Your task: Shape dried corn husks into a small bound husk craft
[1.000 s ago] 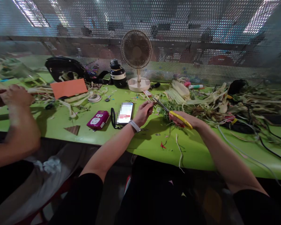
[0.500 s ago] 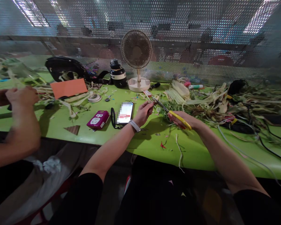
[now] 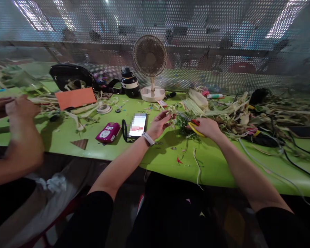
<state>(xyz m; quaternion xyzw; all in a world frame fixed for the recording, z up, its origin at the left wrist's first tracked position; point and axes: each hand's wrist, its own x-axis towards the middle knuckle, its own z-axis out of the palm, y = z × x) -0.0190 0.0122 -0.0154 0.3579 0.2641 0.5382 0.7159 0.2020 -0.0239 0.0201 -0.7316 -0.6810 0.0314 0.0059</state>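
In my right hand (image 3: 208, 128) is a pair of scissors with yellow handles (image 3: 195, 130). Their blades point left toward my other hand, and the tips are hard to see against the green plant scraps (image 3: 182, 120). My left hand (image 3: 158, 124), with a pale band (image 3: 148, 138) on its wrist, is raised over the table with its fingertips pinched. A small pale shred shows at those fingertips, too small to name. Just behind the scissors lie dry corn husks (image 3: 198, 100).
The green table (image 3: 165, 162) bears a phone (image 3: 137, 124), a purple box (image 3: 107, 133), a fan (image 3: 153, 93), a black bottle (image 3: 129, 82) and an orange card (image 3: 76, 98). Cables (image 3: 271, 168) run along the right. At the left are another person's hands (image 3: 22, 106).
My right hand has turned, and the scissors now lie lower and flatter, among the green scraps. The fingers of my left hand have shifted slightly, and a pale shred now shows at their tips.
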